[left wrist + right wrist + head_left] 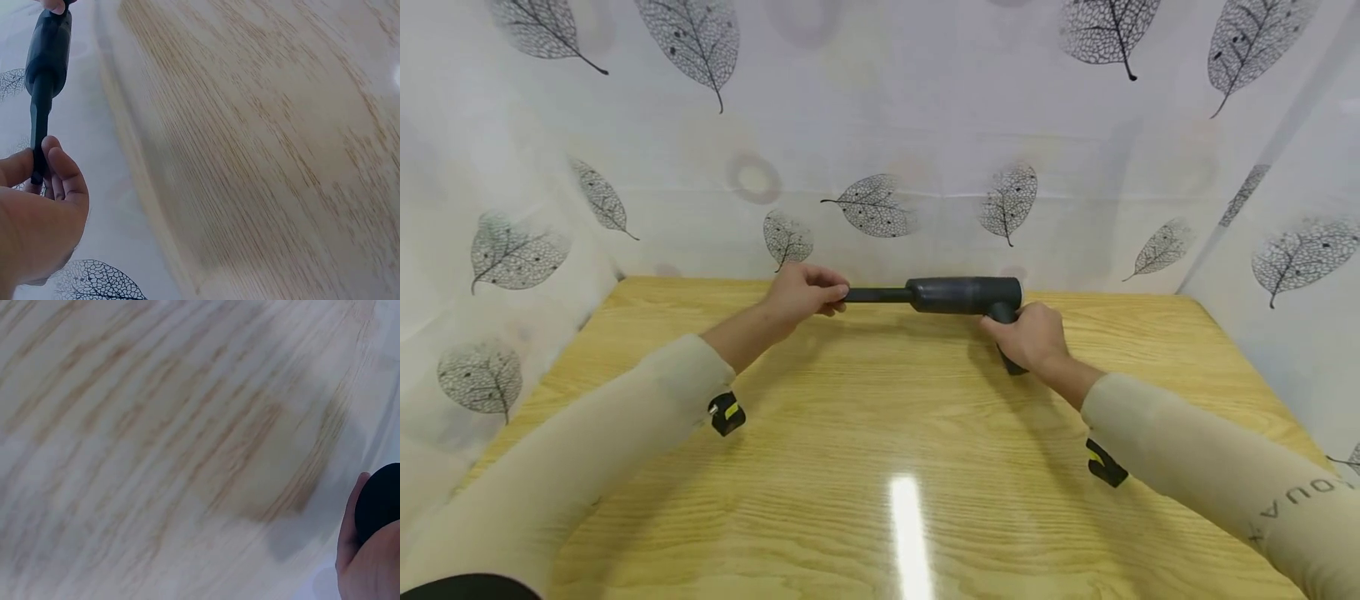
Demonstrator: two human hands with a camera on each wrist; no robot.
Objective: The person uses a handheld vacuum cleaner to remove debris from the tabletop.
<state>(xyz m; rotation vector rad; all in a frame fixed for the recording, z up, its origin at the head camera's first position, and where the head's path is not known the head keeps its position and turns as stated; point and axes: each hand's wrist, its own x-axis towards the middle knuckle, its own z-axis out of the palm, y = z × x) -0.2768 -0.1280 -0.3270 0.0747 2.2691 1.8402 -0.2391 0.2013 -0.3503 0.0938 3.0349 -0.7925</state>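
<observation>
A black handheld vacuum cleaner [966, 295] is held level above the far part of the wooden table, its slim nozzle [880, 295] pointing left. My right hand [1033, 337] grips its handle, and the handle's lower end shows below the fingers. At the other end, my left hand [808, 293] pinches the nozzle's tip between thumb and fingers. The left wrist view shows this pinch on the nozzle [41, 115] close up, with the vacuum's body [49, 50] beyond. Only the dark round handle end [380, 503] and part of the right hand [375, 569] appear in the right wrist view.
The wooden table [820, 467] has a bright light reflection near the front. White sheeting [925, 100] printed with grey leaves hangs behind the table and along both sides. A black rounded object [467, 587] shows at the bottom left corner.
</observation>
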